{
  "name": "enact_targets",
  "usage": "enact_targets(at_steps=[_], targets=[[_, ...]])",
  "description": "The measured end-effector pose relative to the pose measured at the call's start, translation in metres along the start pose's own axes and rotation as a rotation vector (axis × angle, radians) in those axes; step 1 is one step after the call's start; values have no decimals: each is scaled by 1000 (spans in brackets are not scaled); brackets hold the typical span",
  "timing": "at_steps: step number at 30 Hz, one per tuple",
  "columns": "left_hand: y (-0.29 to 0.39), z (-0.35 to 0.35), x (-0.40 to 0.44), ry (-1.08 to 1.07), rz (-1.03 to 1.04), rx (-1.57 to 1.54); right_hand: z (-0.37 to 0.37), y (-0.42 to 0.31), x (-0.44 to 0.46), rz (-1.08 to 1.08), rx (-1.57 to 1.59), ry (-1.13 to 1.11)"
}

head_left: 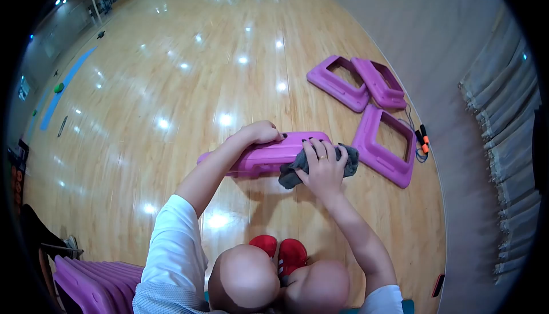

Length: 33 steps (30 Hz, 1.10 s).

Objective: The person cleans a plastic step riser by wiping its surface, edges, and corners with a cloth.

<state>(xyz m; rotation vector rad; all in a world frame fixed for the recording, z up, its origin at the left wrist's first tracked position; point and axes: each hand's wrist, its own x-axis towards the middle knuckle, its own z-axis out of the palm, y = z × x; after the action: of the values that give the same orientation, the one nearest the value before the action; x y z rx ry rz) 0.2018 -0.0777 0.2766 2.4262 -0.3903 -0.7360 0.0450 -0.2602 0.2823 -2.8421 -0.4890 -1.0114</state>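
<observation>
A purple plastic step riser is held up in front of my knees, above the wooden floor. My left hand is closed over its upper edge, left of the middle. At its right end, my right hand grips a crumpled dark grey cloth pressed against the riser. The cloth bulges out on both sides of my fingers and covers that end. The riser's underside faces away and is hidden.
Three hollow purple risers lie on the floor at the right, near a jump rope. A purple stack stands at lower left. Curtains hang at far right; a blue strip lies far left.
</observation>
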Motion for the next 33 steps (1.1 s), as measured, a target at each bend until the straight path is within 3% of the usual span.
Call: enact_targets(at_steps=[1,8,10,15,18,19,20,23,29,33], targets=[[2,-3,0,-87,16,-27,-3,0,5,-13,-5,8],[12,-29,-10,9,99,177,3,4,29,45,66,-150],[10,-46,-18,146,186,122,3,11,43,34,91,-177],[-20,-71,-69,321,181,106,18,29,64,52,172,-168],[-39,-51,-97,425,280,362,22,34,71,19,160,-162],[-45,-41,-98,563,322,452,22,36,71,21,163,-161],[-51,-34,-97,700,366,540,21,37,71,-12,170,-129],[-49,-30,-97,785,395,511,24,39,68,-21,277,-21],[-51,-37,-91,763,400,501,1,-19,131,77,550,218],[-53,-38,-85,763,421,477,42,-57,161,273,49,176]])
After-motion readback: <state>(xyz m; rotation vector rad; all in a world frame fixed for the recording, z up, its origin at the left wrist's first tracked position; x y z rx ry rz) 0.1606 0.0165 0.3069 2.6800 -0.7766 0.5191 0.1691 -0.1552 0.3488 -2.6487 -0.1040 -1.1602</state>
